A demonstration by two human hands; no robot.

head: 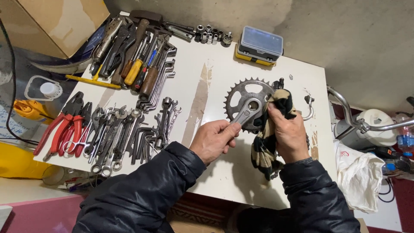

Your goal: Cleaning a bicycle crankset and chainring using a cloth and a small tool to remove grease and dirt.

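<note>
Steel bicycle crankset with a toothed grey chainring [246, 100] sits just above the white tabletop [202, 56], right of the rows of spanners [116, 133]. It looks heavy, rigid and probably greasy, and its teeth could nick skin, so the smooth crank arm is the sensible grip. The left hand [213, 140] is closed around that arm's end. The right hand [290, 134] presses a soft, limp black-and-tan striped rag [265, 149] against the chainring's right edge, fingers curled into the cloth.

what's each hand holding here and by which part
The left hand grips the crank arm of the toothed chainring by its free end. The right hand presses a striped rag against the chainring.
</note>
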